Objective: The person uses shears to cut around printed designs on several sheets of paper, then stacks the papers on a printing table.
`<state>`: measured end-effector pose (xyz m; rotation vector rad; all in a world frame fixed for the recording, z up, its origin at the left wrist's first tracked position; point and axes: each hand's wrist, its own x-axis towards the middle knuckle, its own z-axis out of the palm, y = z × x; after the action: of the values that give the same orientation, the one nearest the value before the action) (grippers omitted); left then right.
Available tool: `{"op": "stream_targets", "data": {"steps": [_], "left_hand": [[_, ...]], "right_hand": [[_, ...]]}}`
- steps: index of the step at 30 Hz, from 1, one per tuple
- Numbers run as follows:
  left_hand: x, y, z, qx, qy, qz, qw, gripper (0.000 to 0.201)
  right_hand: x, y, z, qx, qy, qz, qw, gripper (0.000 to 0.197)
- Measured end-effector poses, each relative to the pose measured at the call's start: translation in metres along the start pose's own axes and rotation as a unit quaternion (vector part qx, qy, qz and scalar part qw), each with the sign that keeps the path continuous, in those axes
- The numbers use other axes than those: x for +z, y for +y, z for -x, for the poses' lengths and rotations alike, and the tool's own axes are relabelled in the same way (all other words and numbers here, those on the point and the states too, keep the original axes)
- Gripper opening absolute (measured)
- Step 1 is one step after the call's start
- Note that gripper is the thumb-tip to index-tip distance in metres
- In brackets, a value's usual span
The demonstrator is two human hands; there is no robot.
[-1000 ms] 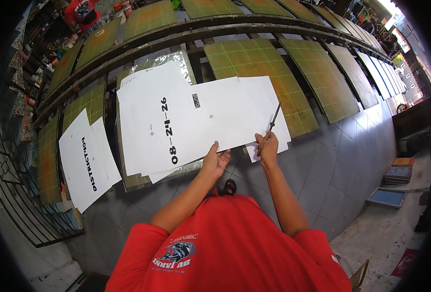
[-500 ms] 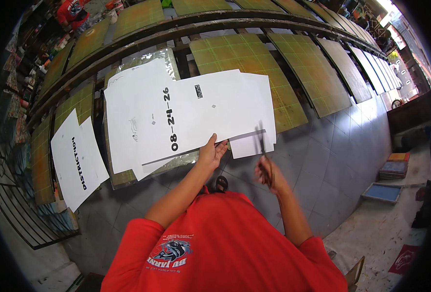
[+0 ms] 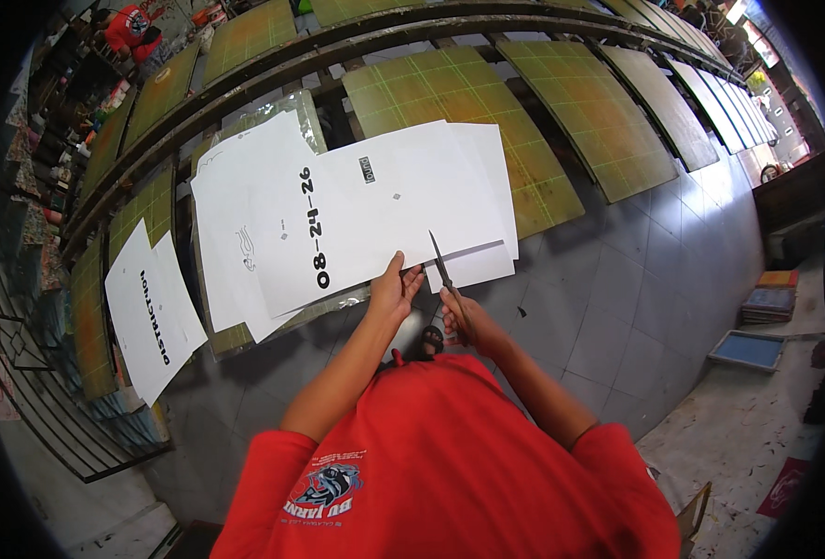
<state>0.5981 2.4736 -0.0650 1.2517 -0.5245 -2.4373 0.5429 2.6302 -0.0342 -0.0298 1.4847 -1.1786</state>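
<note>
A large white paper sheet (image 3: 352, 224) with black printing lies over other white sheets on the near board. My left hand (image 3: 392, 293) pinches its near edge, thumb on top and fingers underneath. Just right of it, my right hand (image 3: 471, 321) is closed round the handles of dark metal scissors (image 3: 442, 265). The scissors' blades point away from me across the sheet's near edge; I cannot tell whether they touch it. A smaller white paper piece (image 3: 473, 267) shows under that edge. Beside the right hand, a small dark scrap (image 3: 521, 312) appears against the floor.
Another printed white sheet (image 3: 142, 307) lies at the left. Greenish boards (image 3: 450, 93) with grid lines stand in rows along a dark rail (image 3: 273, 56). A blue-faced frame (image 3: 748, 349) is at the right. Another person in red (image 3: 128, 26) is at far left.
My right hand has brought the scissors leftward, from the sheet's right end to beside my left hand. The small dark scrap has come into sight. My left hand keeps its pinch on the sheet.
</note>
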Motion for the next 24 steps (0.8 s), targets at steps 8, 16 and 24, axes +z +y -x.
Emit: {"op": "stream_targets", "data": {"steps": [8,16,24], "left_hand": [[0.002,-0.006,0.006,0.005,0.005,-0.007,1.0,0.028],[0.003,-0.008,0.006,0.012,0.01,-0.013,1.0,0.027],[0.001,-0.009,0.004,0.009,0.047,-0.011,0.999,0.024]], "right_hand": [[0.007,-0.004,0.0,-0.003,0.007,-0.022,1.0,0.053],[0.004,-0.003,-0.002,-0.012,0.046,0.028,0.998,0.054],[-0.006,-0.014,0.003,-0.016,0.028,0.059,0.998,0.054]]}}
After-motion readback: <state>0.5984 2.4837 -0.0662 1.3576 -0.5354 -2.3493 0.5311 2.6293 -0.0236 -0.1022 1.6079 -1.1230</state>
